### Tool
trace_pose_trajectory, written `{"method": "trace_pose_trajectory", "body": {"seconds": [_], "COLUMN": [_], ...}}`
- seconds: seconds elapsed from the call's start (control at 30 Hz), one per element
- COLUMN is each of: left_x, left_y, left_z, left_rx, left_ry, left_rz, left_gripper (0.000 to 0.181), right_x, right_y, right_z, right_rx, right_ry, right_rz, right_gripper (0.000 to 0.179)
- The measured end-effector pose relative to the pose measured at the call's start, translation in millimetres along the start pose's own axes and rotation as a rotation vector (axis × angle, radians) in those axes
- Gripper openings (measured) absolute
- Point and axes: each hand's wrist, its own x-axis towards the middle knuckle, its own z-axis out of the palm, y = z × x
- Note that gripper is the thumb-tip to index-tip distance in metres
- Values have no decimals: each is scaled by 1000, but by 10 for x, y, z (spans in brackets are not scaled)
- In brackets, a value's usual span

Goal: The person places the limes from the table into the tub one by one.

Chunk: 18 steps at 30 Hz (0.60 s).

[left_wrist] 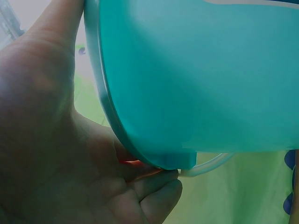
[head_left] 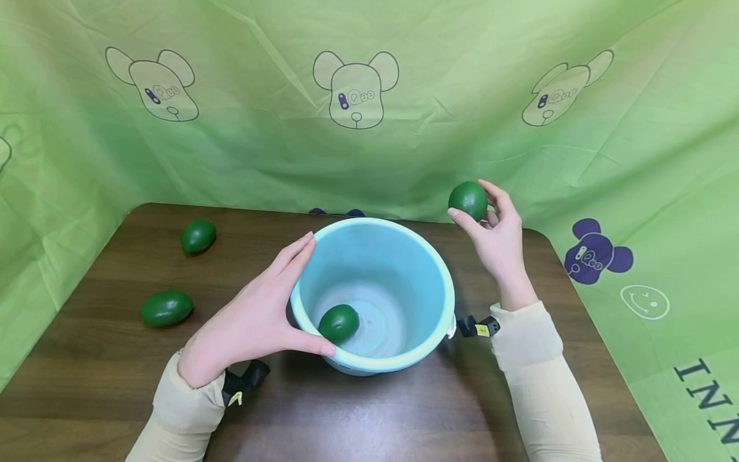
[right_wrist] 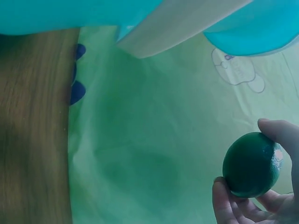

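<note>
A light blue bucket [head_left: 375, 366] stands upright on the table, its inside visible from above. My left hand [head_left: 254, 308] holds its left rim, thumb along the near side and fingers toward the far side. In the left wrist view, those fingers [left_wrist: 156, 196] lie against the rim beside the handle's mount. One dark green lime [head_left: 339, 323] rests inside the bucket, at the left of its floor. To the right of the bucket, my right hand [head_left: 499, 234] pinches another lime [head_left: 468, 200] between thumb and fingertips, raised above the table's back edge.
Two more limes lie on the left of the brown wooden table [head_left: 369, 423]: one farther back [head_left: 198, 236], one nearer [head_left: 166, 308]. A green printed cloth [head_left: 260, 147] hangs behind and at both sides. The bucket's pale handle [right_wrist: 177, 28] shows in the right wrist view.
</note>
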Motion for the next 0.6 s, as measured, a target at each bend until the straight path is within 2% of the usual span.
{"method": "trace_pose_trajectory", "body": {"seconds": [0.6], "left_x": [-5], "left_y": [6], "left_z": [-1], "left_rx": [1], "left_ry": [4], "left_rz": [0], "left_gripper": [141], "right_x": [-82], "right_y": [-234], "right_z": [-11], "right_rx": [127], "right_ry": [9], "right_rz": [-37], "right_gripper": [64]}}
